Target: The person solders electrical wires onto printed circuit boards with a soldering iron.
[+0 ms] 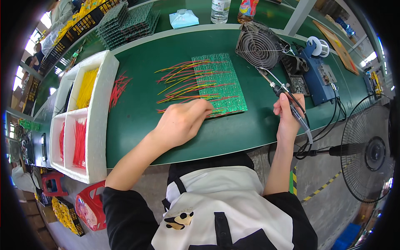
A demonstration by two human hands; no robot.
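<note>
A green circuit board panel (235, 89) lies on the green workbench, with several red and yellow wires (179, 91) fanning out past its left edge. My left hand (183, 121) is over the panel's near left corner, thumb and fingers pinched together. Whatever sits between those fingertips is hidden. To the right of the panel, my right hand (289, 110) is wrapped round a soldering iron (299, 116), its tip end pointing up and away toward the small box fan.
At left stands a white foam box (100, 137) with yellow and red wires; loose red wires (118, 91) lie beside it. A small box fan (259, 46), a blue soldering machine (316, 75) and bottles (220, 11) stand farther back. Stacked boards (125, 27) are far left; a round fan (371, 152) is at right.
</note>
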